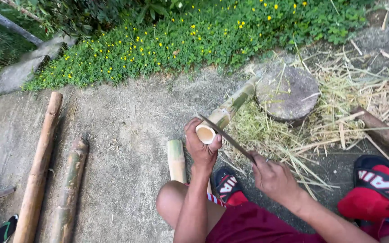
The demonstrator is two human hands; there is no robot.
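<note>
The left hand (202,146) is closed around the near end of a bamboo pole (228,109), fingers wrapped just under the open cut mouth, which faces up toward the camera. The right hand (273,176) is clenched on the handle of a knife (226,136), whose long dark blade slants up and left so that its far end lies across the rim of the pole's mouth. The pole slopes away from the person, its far end resting against a round stone block (287,93) on the ground.

Judging by the blade set at the rim, the step in hand looks like starting a split or shaving a strip from the pole's end. The next move would call for a firm left grip to keep the pole from turning, the fingers kept below the blade's line, and a controlled push or tap along the grain.

A shorter bamboo piece (176,159) stands just beside the left forearm, near the knee. Thin shavings (289,139) lie piled between the block and the person's feet, which wear red and black sandals (374,180). Well off to the left, two longer poles (52,171) lie side by side on the concrete ground. Green plants with small yellow flowers (181,40) border the far edge.
</note>
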